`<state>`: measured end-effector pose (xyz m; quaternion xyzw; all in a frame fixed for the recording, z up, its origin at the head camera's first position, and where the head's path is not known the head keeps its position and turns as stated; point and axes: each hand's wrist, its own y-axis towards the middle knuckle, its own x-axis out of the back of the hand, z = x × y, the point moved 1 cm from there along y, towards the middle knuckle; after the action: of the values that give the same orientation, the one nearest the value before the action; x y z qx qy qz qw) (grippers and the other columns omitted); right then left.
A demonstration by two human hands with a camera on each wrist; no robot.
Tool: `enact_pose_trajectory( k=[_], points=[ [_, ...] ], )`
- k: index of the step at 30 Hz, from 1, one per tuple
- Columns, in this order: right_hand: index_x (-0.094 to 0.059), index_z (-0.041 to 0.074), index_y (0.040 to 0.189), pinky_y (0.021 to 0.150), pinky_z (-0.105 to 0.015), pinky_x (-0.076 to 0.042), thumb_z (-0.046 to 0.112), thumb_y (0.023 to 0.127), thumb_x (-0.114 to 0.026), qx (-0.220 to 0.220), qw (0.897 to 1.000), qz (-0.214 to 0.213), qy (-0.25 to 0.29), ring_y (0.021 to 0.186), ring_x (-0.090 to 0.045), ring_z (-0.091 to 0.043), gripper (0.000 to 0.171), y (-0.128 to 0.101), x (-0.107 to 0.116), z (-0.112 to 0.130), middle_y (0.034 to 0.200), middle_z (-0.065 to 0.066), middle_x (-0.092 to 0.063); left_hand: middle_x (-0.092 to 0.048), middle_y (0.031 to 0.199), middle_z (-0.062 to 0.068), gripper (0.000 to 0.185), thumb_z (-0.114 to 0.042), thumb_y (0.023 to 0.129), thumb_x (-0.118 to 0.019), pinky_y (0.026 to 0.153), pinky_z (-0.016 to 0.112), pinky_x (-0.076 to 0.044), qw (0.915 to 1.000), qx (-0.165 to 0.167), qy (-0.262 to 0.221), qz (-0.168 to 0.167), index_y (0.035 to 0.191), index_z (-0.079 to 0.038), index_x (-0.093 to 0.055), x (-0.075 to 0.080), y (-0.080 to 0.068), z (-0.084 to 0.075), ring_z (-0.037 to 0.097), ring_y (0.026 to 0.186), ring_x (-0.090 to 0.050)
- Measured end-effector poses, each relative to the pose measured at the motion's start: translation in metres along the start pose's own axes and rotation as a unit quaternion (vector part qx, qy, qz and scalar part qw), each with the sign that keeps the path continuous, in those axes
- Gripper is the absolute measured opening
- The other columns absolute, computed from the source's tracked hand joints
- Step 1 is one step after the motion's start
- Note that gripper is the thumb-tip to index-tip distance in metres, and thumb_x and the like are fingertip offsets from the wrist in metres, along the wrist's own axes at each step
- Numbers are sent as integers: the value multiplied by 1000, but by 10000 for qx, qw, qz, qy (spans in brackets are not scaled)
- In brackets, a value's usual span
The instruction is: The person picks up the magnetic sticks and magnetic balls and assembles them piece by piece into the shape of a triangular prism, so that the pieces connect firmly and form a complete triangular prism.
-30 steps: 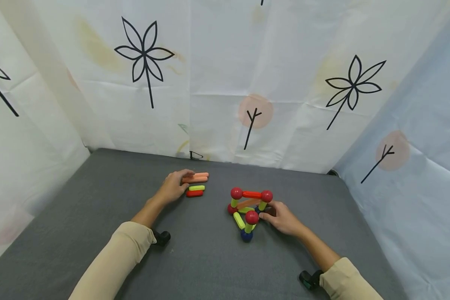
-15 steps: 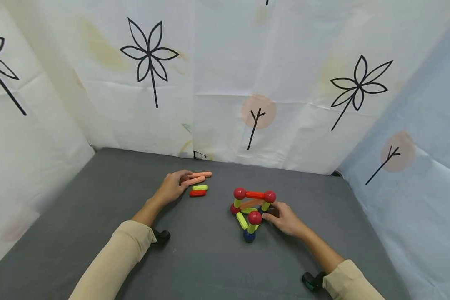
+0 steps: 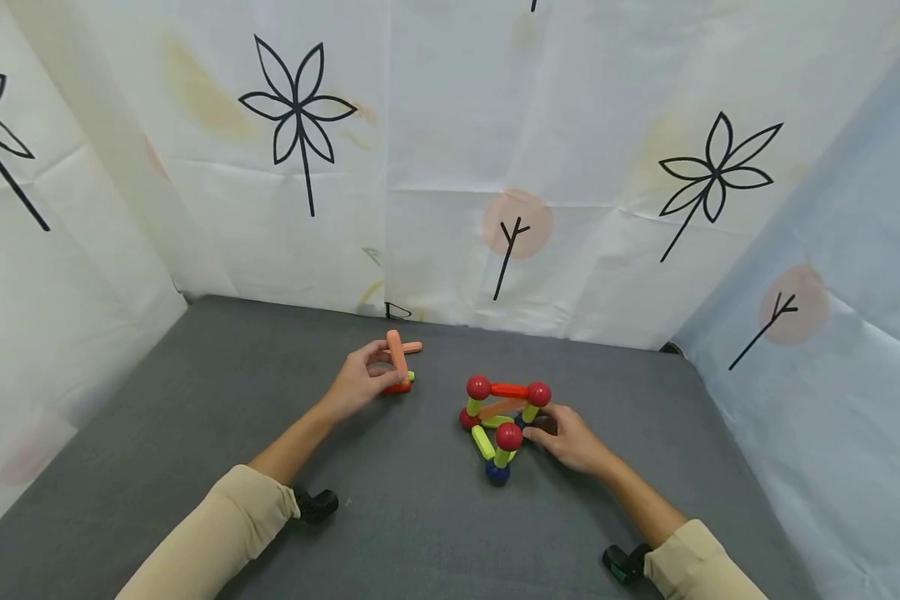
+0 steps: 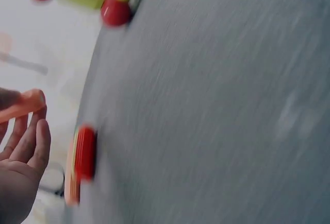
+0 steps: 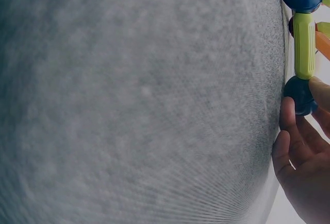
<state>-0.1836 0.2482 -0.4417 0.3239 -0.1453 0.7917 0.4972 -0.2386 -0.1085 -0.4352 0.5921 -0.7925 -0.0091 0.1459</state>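
Note:
My left hand (image 3: 354, 385) pinches an orange magnetic rod (image 3: 397, 352) between thumb and fingers, tilted upright above the other rods. In the left wrist view, the end of this orange rod (image 4: 32, 102) pokes out past the fingertips. A frame of magnetic balls and rods stands to the right: red balls (image 3: 508, 437) on top of short yellow-green rods, and a red rod (image 3: 510, 390) joining two of them. My right hand (image 3: 566, 437) holds the frame's right base corner. Its thumb and fingers grip a blue ball (image 5: 298, 94) under a yellow-green rod (image 5: 304, 46) in the right wrist view.
Beneath and behind my left hand lie another orange rod (image 3: 412, 347), a yellow-green rod (image 3: 411, 377) and a red rod (image 3: 398, 388). The grey table (image 3: 390, 533) meets a patterned white cloth (image 3: 435, 233) at the back and sides.
My left hand has picked up the nearer orange rod from the pair, turned it upright and drawn it slightly to the right. My right hand keeps its hold on the frame.

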Motion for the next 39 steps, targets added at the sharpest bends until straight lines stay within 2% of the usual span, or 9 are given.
enact_pose_trajectory(
  k=[5, 7, 13, 19, 28, 31, 33, 36, 39],
  points=[
    [-62, -2, 121, 71, -31, -52, 13, 97, -65, 42, 10000, 8, 75, 87, -67, -21, 29, 2, 0, -7, 106, -12, -66, -65, 122, 18, 45, -4, 90, -72, 86, 31, -55, 9975, -397, -253, 519, 132, 5, -57, -31, -9, -8, 29, 107, -66],
    [-62, -2, 122, 71, -31, -52, 14, 97, -65, 45, 9999, 32, 91, 87, -67, -22, 29, 2, 0, -7, 107, -13, -66, -69, 113, 18, 42, -7, 91, -72, 86, 31, -55, 9965, -387, -199, 715, 127, 8, -59, -43, -12, -10, 26, 103, -68],
    [-61, -3, 123, 72, -30, -53, 13, 97, -65, 34, 10000, 61, 71, 88, -67, -23, 31, 2, -1, -7, 110, -15, -66, -70, 113, 17, 39, -8, 92, -71, 85, 31, -56, 9912, -237, -266, 1276, 126, 9, -61, -74, -20, -13, 23, 101, -70],
    [-61, -3, 122, 72, -31, -53, 13, 97, -65, 40, 10000, 5, -11, 86, -66, -18, 30, 2, 0, -6, 106, -13, -67, -70, 111, 18, 37, -3, 91, -71, 83, 29, -56, 9874, -151, -478, 1501, 124, 9, -62, -97, -20, -10, 23, 99, -70],
    [-60, -6, 120, 71, -31, -52, 10, 96, -66, 157, 9999, -24, 46, 83, -63, -20, 29, 0, 0, -2, 103, -15, -66, -72, 103, 12, 28, -11, 95, -68, 79, 25, -56, 9863, -166, -98, 1636, 118, 5, -68, -112, -16, -8, 14, 91, -69],
    [-60, -5, 119, 74, -30, -53, 10, 97, -65, 154, 9999, -17, 30, 86, -64, -19, 28, 0, 0, -4, 103, -13, -66, -73, 101, 10, 26, -13, 96, -67, 77, 24, -54, 9867, -106, 21, 1623, 116, 3, -69, -113, -15, -10, 14, 88, -68],
    [-61, -4, 120, 76, -30, -54, 10, 97, -65, 125, 9999, 1, 25, 88, -65, -19, 27, 1, 0, -6, 104, -12, -67, -73, 99, 10, 26, -12, 96, -67, 73, 23, -54, 9872, -52, 59, 1593, 116, 4, -69, -113, -15, -12, 20, 87, -68],
    [-61, -3, 120, 77, -30, -54, 11, 96, -65, 83, 10000, 10, 25, 89, -65, -20, 27, 2, -1, -7, 105, -11, -67, -72, 97, 14, 25, -10, 95, -68, 70, 36, -57, 9876, -77, 10, 1570, 114, 6, -69, -109, -17, -21, 28, 84, -68],
    [-61, -3, 119, 77, -31, -54, 11, 97, -65, 101, 9999, 20, 10, 90, -65, -21, 27, 2, 0, -8, 105, -11, -67, -73, 98, 13, 22, -9, 94, -69, 69, 38, -56, 9879, -124, 99, 1543, 112, 4, -70, -100, -16, -20, 27, 85, -68]
  ],
)
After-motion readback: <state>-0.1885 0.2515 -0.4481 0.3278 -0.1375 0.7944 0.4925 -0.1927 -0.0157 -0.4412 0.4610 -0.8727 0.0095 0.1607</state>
